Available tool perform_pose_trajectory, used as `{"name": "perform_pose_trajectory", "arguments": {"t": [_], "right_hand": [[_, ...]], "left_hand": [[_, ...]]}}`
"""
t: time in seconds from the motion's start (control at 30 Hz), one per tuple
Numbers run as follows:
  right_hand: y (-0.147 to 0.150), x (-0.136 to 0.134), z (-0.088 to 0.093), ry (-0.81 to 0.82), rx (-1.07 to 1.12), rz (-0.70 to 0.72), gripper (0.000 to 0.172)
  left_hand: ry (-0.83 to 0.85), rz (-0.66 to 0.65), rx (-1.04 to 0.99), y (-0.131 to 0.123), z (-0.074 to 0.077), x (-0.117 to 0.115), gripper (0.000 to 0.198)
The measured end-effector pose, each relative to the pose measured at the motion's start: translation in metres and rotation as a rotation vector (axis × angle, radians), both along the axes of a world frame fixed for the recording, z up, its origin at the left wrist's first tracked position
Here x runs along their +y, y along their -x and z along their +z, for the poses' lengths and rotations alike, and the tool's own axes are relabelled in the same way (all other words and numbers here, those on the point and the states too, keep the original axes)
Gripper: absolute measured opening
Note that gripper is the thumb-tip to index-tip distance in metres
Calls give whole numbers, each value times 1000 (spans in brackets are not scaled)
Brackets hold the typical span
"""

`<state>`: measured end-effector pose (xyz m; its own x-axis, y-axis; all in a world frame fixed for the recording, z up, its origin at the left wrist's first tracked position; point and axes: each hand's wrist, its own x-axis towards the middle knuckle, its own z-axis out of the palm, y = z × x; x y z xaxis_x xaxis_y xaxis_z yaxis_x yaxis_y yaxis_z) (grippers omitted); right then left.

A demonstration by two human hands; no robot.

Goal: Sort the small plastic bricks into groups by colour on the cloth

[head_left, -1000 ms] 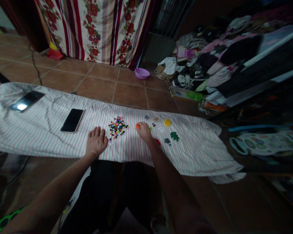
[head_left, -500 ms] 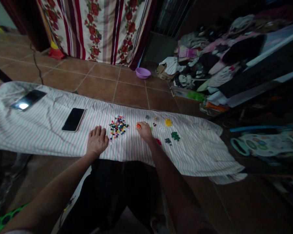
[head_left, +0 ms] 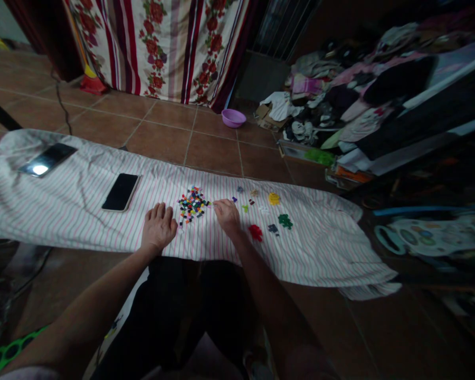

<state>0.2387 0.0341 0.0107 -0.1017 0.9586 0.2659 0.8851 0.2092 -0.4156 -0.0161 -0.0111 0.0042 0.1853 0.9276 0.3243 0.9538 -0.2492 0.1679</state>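
There are two dark-screened rectangular phones, one round purple bowl, one multicoloured pile of tiny pieces and ten single-colour clusters.

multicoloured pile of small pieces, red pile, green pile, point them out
Multicoloured pile of small pieces (head_left: 193,203): head view, its centre
Red pile (head_left: 255,232): head view, its centre
Green pile (head_left: 285,221): head view, its centre

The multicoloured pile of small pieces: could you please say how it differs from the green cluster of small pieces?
The multicoloured pile mixes many colours; the green cluster shows one. The pile spreads wider than the green cluster. The pile lies between the left hand and right hand; the green cluster, right of both. Both rest on the white striped cloth.
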Motion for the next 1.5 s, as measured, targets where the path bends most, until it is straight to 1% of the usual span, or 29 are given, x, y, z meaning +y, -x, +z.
{"name": "perform_pose_trajectory", "arguments": {"t": [0.13, 0.3, 0.43, 0.57, 0.7, 0.8, 1.03, 1.3, 1.5], "right_hand": [[21, -12, -10, 18, 55, 47, 30], [36, -25, -20, 5, 65, 34, 32], [42, -34, -23, -2, 51, 2, 36], [45, -40, -23, -29, 78, 10, 39], [46, -40, -19, -28, 99, -5, 41], [49, -37, -17, -13, 65, -8, 44], [57, -38, -19, -29, -26, -79, 39], [55, -40, -22, -77, -2, -68, 36], [56, -37, -21, -37, -75, -38, 38]], "left_hand": [[2, 3, -15, 0, 1, 0, 40], [-7, 5, -12, 0, 0, 0, 39], [16, 9, -8, 0, 0, 0, 41], [29, 11, -1, -1, 0, 0, 42], [18, 7, 10, 0, -1, 0, 43], [8, 11, 16, 0, -1, 0, 41], [14, 1, 0, 0, 2, 0, 40], [9, 6, 21, 0, 1, 0, 41], [-15, 11, 65, 0, -1, 0, 41]]}}
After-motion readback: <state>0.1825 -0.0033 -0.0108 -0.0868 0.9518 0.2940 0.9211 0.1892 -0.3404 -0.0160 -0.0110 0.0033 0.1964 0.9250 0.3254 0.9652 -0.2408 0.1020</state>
